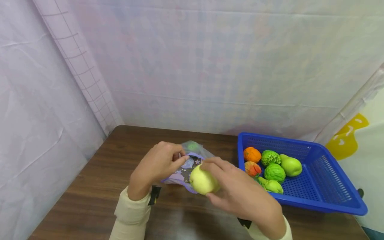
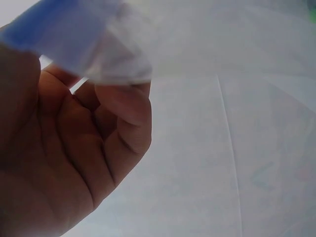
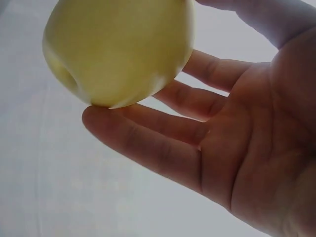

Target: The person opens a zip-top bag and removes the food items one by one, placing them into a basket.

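In the head view my right hand holds a pale yellow-green apple between thumb and fingers, its short stem facing left. The right wrist view shows the apple against the fingertips, apart from the palm. My left hand pinches the rim of a see-through drawstring-type bag with purple edging and a moon-and-star print. Part of the apple covers the bag's near right side. Something green shows through the bag's far end. Close up, the left hand's curled fingers meet the blurred bag edge.
A blue plastic basket stands on the right of the brown wooden table. Inside are an orange, a peach-coloured fruit, a green pear and several other green fruits. White sheeting hangs behind the table and on the left.
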`<control>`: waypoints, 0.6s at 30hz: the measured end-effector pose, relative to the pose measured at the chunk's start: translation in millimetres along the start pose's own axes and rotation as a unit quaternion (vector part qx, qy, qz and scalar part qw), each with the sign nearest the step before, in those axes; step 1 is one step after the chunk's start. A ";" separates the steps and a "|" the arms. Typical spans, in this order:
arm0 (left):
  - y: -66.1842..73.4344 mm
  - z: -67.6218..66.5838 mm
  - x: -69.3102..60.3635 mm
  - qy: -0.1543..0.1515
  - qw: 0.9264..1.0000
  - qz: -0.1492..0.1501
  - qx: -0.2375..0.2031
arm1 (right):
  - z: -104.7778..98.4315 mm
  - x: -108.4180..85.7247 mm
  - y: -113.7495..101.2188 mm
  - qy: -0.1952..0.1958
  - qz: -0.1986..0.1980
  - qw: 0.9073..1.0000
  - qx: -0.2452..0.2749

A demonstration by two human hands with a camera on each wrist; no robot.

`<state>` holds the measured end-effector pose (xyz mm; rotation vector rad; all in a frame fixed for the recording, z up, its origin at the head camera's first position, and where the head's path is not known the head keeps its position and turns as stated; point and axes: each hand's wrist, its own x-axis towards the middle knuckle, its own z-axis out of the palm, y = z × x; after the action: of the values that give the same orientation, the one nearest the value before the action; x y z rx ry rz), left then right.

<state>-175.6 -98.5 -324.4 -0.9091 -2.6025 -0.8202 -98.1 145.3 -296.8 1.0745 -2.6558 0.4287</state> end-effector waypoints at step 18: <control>2.8 -0.2 -0.7 0.009 1.000 -0.011 0.011 | -56.0 -31.9 58.4 0.027 0.013 0.990 -0.140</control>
<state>-173.2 -97.1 -323.4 -0.8656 -2.6059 -0.7995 -110.6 225.5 -265.7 0.9288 -2.5853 0.0824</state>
